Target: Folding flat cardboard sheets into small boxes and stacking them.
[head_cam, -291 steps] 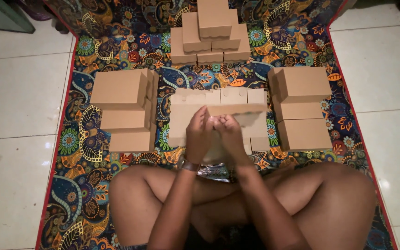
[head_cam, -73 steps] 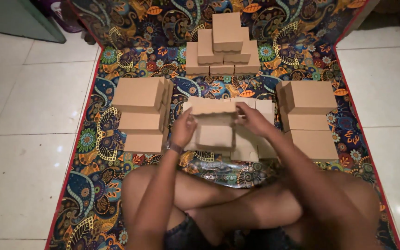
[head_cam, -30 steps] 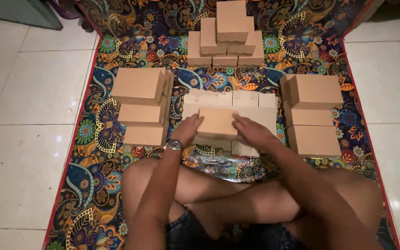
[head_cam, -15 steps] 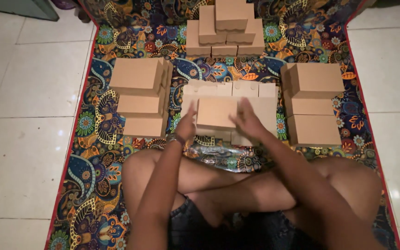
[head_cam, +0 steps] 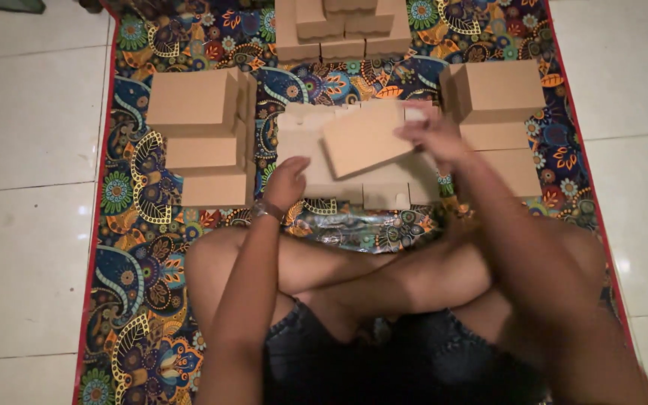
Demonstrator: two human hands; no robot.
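Seated cross-legged on a patterned mat (head_cam: 151, 247), we gripped a tilted box (head_cam: 365, 139) w/ our right hand (head_cam: 433, 139) above the flat cardboard (head_cam: 316, 161), left hand (head_cam: 286, 182) curled at its edge, apparently mid-fold; next likely needed squaring both sides.

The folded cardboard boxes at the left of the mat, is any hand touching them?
No, the left hand rests at the flat cardboard pile in the middle, apart from the left stack of boxes.
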